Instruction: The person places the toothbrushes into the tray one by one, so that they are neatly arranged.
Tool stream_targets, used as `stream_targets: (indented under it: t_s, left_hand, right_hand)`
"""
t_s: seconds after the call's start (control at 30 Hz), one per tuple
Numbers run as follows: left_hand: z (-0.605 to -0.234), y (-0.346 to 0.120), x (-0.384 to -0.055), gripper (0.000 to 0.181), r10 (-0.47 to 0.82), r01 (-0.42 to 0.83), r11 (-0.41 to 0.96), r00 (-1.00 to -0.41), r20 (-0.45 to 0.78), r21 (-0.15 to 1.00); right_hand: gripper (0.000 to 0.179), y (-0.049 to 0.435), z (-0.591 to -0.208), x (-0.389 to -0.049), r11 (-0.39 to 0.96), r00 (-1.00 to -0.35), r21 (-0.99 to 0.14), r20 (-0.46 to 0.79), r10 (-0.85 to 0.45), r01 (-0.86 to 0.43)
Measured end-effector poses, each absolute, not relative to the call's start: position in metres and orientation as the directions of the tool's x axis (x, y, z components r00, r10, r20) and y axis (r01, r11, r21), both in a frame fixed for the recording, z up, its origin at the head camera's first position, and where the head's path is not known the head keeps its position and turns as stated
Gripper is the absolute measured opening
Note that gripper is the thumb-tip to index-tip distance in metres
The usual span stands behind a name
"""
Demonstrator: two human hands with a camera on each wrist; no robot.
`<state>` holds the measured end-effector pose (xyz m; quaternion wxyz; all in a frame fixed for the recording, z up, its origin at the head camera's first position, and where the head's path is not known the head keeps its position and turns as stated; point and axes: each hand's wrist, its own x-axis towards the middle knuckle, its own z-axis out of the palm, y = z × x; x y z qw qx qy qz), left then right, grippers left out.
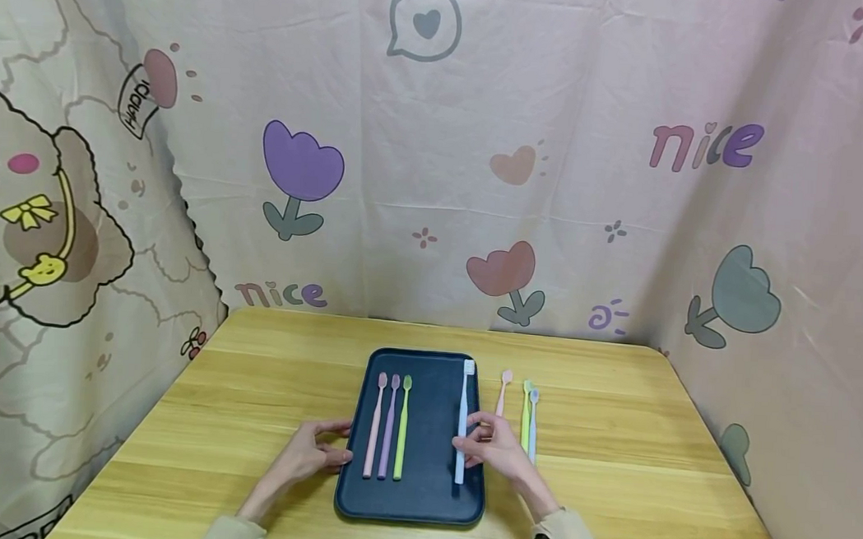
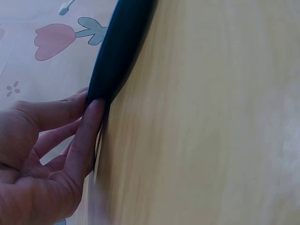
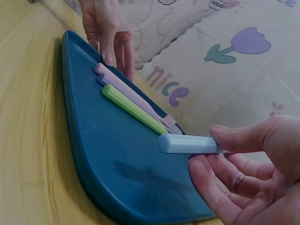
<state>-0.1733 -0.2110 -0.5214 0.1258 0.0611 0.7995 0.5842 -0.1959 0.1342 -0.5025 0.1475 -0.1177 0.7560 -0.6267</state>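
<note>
My right hand [image 1: 493, 445] pinches a light blue toothbrush [image 1: 464, 403] by its handle between thumb and fingers. Bristle end away from me, the brush hangs over the right side of a dark blue tray [image 1: 428, 504]; its shadow falls on the tray floor in the right wrist view. On the tray's left half, a pink toothbrush [image 1: 374, 431], a purple toothbrush [image 1: 388, 432] and a green toothbrush [image 1: 402, 433] lie side by side, heads pointing away. My left hand [image 1: 300, 458] holds the tray's left rim, thumb and finger meeting at the edge in the left wrist view.
Right of the tray, a second pink toothbrush [image 1: 505, 379], a second green toothbrush [image 1: 526, 403] and a second blue toothbrush [image 1: 534, 416] lie on the wooden table [image 1: 636, 447], partly behind my right hand. A patterned curtain [image 1: 422, 178] hangs behind the table's far edge.
</note>
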Motion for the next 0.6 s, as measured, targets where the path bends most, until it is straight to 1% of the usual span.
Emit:
stream_targets:
  t_s: [0.27, 0.6]
  left_hand:
    - [-0.521, -0.211, -0.173, 0.061, 0.246, -0.047, 0.307, -0.961, -0.127, 0.95]
    - [-0.522, -0.21, -0.174, 0.06, 0.243, -0.054, 0.314, -0.961, -0.135, 0.948]
  right_hand:
    - [0.033, 0.117, -0.506, -0.2, 0.21, -0.931, -0.978, -0.069, -0.36, -0.009]
    - [0.044, 0.095, -0.513, -0.2, 0.212, -0.927, -0.977, -0.088, -0.366, 0.009]
